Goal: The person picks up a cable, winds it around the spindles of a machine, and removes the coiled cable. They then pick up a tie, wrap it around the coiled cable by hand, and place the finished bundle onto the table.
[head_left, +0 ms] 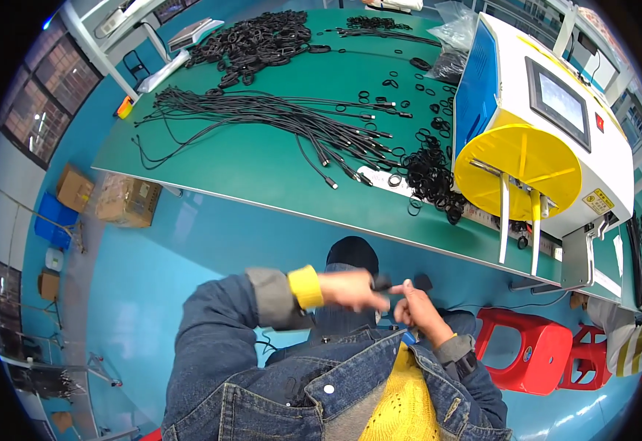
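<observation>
While both hands meet above my lap, just short of the green workbench point(262, 169), I see the left hand point(350, 289) pinched shut on a small black cable end point(382, 283), and the right hand point(413, 305) loosely curled, one finger raised to it; whether it grips I cannot tell. The piece looks light, thin and limp behind a stiff plug, so I judge the plug the place to hold. On the bench lie black cables point(277, 117) and rubber rings point(427, 173), beside the yellow-and-white machine point(541, 140).

green bench point(262, 165), black cables point(277, 117), rings point(427, 173), white-yellow machine point(549, 132)
</observation>
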